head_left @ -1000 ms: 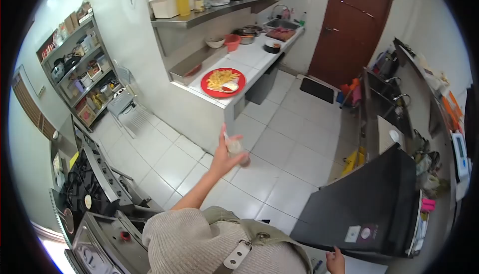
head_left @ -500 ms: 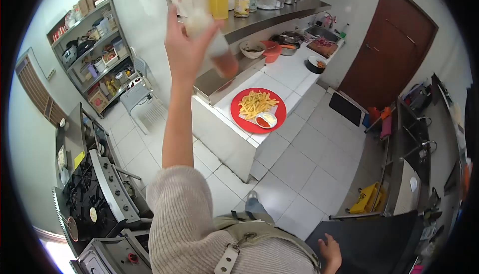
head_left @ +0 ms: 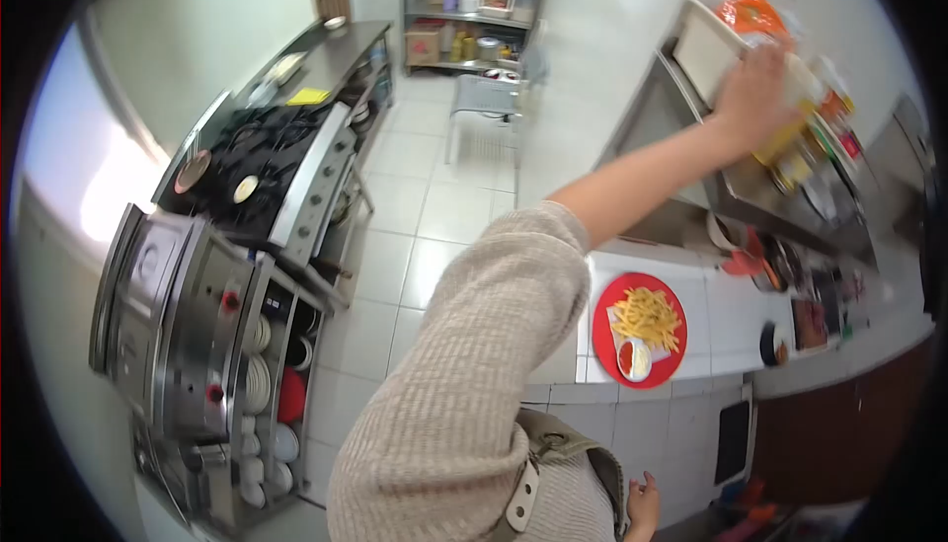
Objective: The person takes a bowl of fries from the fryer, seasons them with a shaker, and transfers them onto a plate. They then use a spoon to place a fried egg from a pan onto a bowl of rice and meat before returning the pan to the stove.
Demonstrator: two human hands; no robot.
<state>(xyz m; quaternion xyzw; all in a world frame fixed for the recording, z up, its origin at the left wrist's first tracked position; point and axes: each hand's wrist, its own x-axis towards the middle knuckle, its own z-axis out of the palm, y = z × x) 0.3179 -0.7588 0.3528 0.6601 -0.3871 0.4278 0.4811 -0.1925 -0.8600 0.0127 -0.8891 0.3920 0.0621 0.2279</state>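
Note:
My left hand (head_left: 755, 96) is raised over the wall shelf, beside a cream bin (head_left: 709, 48) and near a bottle of yellow liquid (head_left: 782, 139). Motion smears its fingers, and whether a bottle is still in them is hidden. Low at the bottom edge, my right hand (head_left: 642, 504) hangs with loosely bent fingers apart and nothing in them. On the white tiled counter, a red plate (head_left: 604, 330) carries French fries (head_left: 647, 320) and a small white dish (head_left: 635, 360) with red and white sauces.
An orange packet (head_left: 750, 17) and jars (head_left: 793, 169) are on the shelf. A white bowl (head_left: 721, 233) sits beneath it. To the left stand a gas stove (head_left: 259, 162) and a rack with stacked plates (head_left: 257, 384). A grey chair (head_left: 486, 98) is farther back.
My view has swung left. My left hand, which gripped a bottle with reddish contents in the air, has moved to the shelf. That bottle no longer shows clearly. My right hand stays low.

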